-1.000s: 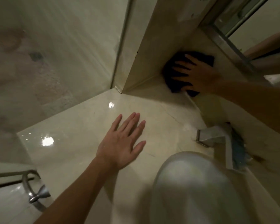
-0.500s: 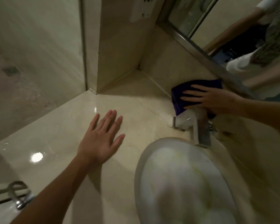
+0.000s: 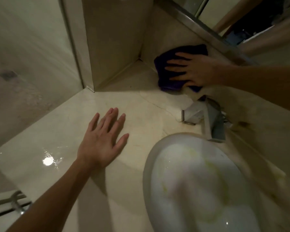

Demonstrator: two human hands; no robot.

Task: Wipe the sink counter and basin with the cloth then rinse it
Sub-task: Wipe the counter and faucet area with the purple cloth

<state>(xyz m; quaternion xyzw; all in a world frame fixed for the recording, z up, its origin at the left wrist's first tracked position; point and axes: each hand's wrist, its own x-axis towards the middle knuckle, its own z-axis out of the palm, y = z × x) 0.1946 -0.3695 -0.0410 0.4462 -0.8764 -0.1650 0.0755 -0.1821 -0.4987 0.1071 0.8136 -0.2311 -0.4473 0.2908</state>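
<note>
Right hand (image 3: 197,71) flat, fingers (image 3: 176,68) splayed, pressing the dark cloth (image 3: 172,84) on the backsplash above the faucet (image 3: 208,119), below the mirror frame. Left hand (image 3: 101,139) open, palm down on the counter (image 3: 57,139) beside the basin (image 3: 199,181), gripping nothing.

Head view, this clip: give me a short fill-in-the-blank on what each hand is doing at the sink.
1. The right hand presses a dark ____ against the backsplash under the mirror.
2. The ____ hand lies flat and empty on the counter.
3. The faucet stands between the cloth and the ____.

Missing words: cloth; left; basin
</note>
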